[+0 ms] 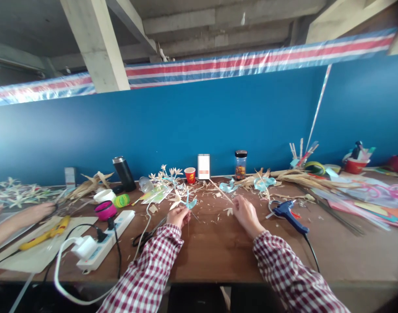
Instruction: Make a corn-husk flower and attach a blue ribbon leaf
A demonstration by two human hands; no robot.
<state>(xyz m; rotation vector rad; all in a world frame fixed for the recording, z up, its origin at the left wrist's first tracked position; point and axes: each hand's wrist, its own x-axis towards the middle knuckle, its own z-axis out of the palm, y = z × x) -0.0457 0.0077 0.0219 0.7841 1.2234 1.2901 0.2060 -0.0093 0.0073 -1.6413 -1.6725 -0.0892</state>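
Observation:
Pinched in my left hand (178,216) is a handmade flower (175,201) with cream petals and a light blue piece (192,203) beside them. My right hand (246,214) is closed on a thin pale strip (222,191), which slants up and left from my fingers toward the back of the table. The two hands are apart, above the brown tabletop. Black-handled scissors (140,240) lie left of my left hand, partly under the sleeve. A blue glue gun (290,216) rests to the right of my right hand.
A white power strip (109,241) with cords lies at left. Near the co-worker's hand (38,214) is a yellow glue gun (51,233). Along the back stand a black bottle (124,174), a red paper cup (190,175), a phone (204,167) and a jar (240,165). Scraps litter the table.

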